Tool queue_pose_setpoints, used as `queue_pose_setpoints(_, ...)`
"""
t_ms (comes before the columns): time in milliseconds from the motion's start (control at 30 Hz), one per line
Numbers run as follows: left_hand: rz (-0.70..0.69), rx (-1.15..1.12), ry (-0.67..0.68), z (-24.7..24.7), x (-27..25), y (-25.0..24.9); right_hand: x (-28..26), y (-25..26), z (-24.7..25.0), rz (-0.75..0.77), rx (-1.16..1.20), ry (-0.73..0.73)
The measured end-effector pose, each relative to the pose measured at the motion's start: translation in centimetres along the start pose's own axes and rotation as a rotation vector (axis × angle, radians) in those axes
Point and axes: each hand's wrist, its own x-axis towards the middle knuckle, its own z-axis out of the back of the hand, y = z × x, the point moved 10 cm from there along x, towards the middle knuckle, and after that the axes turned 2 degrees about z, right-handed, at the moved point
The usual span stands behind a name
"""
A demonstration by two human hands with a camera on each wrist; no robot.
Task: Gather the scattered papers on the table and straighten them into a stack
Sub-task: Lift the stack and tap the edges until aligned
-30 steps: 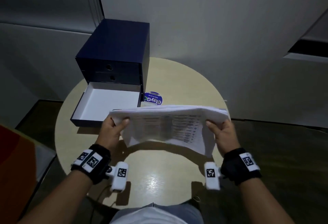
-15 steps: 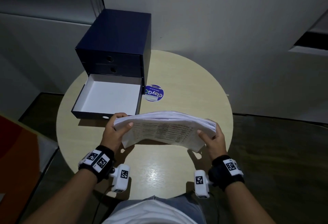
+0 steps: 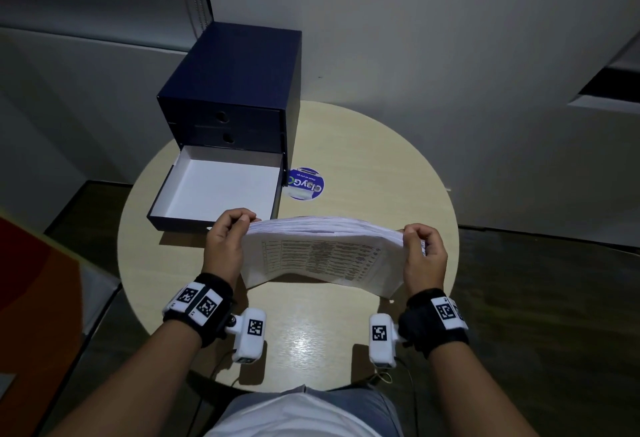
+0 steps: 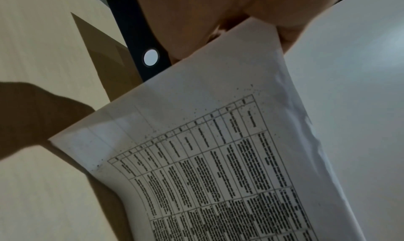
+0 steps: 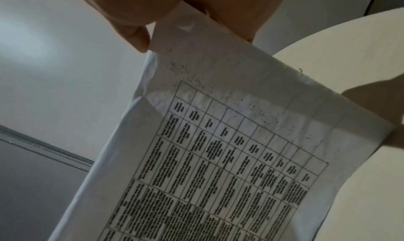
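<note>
Left hand and right hand raised level, fingers curled.

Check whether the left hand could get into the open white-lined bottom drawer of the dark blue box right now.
Probably yes: the drawer lies open just beyond the left hand, nothing between them, but that hand grips the paper stack.

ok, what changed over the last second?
Both hands regripped: the left hand and right hand now pinch the top corners of the papers from above, so the stack hangs upright with its lower edge near the table. Earlier it was held flatter from the sides. Drawer open as before, sticker unmoved.
</note>
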Motion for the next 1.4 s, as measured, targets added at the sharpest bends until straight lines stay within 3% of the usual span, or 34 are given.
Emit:
queue_pose_setpoints(267,0.001,0.042,0.032,-0.1,-0.2,0.0,0.0,-0.7,0.2,-0.008,0.0,0.026)
queue_pose_setpoints(433,-0.049,0.139,0.256,-0.3,-1.0,0.5,-1.3,-1.8,-0.3,-0.028,0.176,0.294)
queue_pose_setpoints(567,-0.003,0.327,0.188,-0.2,-0.9,1.2,-1.5,-2.5,-0.5,-0.044,-0.079,0.324)
queue_pose_setpoints(733,-0.05,0.281,0.166,0.0,-0.8,-0.2,-1.0,-1.1,-0.5,-0.043,-0.048,0.329)
queue_pose_setpoints(900,0.159,0.285,0.192,0.6,-1.9,2.8,-1.6,-3.1,-0.9,-0.06,-0.162,0.384)
queue_pose_setpoints(967,0.152,0.306,0.157,0.6,-1.7,2.3,-1.2,-2.4,-0.8,-0.05,-0.183,0.36)
queue_pose_setpoints(1033,-0.031,0.432,0.072,0.8,-1.3,-0.4,-0.6,0.5,-0.8,0.063,-0.214,0.353)
queue_pose_setpoints(1100,-0.325,0.61,0.077,-1.2,-1.7,-4.8,-0.4,6.1,-1.7,0.301,-0.294,0.382)
queue_pose_setpoints(1233,-0.703,0.864,0.389,-9.8,-4.8,-10.6,-2.1,16.8,-5.7,0.773,-0.497,0.524)
queue_pose_setpoints(1267,-0.741,0.851,0.437,-11.1,-5.2,-11.4,-2.5,18.4,-7.0,0.836,-0.549,0.573)
queue_pose_setpoints(1333,-0.673,0.744,0.48,-12.3,-4.9,-12.5,-3.4,21.1,-8.9,0.921,-0.63,0.628)
queue_pose_setpoints(1400,-0.566,0.596,0.423,-11.9,-3.8,-12.8,-3.6,23.2,-8.9,1.012,-0.668,0.528)
